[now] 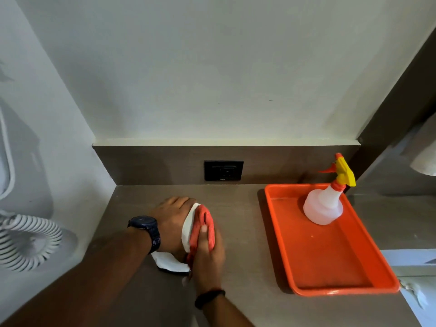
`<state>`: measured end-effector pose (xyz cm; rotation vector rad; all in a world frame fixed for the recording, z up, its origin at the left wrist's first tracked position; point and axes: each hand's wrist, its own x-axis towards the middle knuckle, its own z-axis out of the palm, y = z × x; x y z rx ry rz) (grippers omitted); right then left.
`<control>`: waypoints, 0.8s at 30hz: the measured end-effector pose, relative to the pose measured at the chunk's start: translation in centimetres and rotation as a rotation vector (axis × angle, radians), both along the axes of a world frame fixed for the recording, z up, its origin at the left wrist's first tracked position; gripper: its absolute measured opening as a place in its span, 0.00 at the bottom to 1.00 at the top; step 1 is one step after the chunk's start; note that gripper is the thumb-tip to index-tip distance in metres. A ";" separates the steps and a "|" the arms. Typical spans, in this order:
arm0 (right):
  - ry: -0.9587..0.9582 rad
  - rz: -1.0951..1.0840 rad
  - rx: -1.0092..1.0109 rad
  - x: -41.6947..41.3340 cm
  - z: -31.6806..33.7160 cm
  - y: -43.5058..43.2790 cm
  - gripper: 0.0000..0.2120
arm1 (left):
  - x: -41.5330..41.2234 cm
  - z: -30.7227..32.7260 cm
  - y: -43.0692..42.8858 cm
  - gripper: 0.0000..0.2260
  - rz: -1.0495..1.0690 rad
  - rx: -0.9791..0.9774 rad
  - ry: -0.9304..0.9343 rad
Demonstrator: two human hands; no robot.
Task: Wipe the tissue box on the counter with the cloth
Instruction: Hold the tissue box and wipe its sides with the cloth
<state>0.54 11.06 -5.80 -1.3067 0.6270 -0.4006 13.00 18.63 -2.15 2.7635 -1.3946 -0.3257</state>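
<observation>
A white tissue box (187,228) stands on the brown counter (238,213), mostly covered by both hands. My left hand (171,217), a dark watch on its wrist, wraps around the box's left and far side and holds it. A red-orange cloth (204,221) lies pressed against the box's right side. My right hand (208,253) grips that cloth, thumb on top. A white corner of the box or a tissue (168,263) shows below the left wrist.
An orange tray (330,263) lies on the counter to the right, with a white spray bottle (324,206) in its far end. A black wall socket (223,170) sits in the back panel. A coiled white cord (26,241) hangs at the left wall.
</observation>
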 end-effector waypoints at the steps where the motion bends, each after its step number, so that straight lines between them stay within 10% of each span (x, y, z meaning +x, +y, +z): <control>1: -0.038 0.014 -0.048 1.0 0.3 -0.6 0.17 | -0.1 0.2 -0.1 0.52 -0.032 0.014 -0.019; 24: 0.140 -0.025 0.054 3.9 -0.5 -2.5 0.17 | -0.4 0.4 -0.2 0.53 0.059 -0.016 0.000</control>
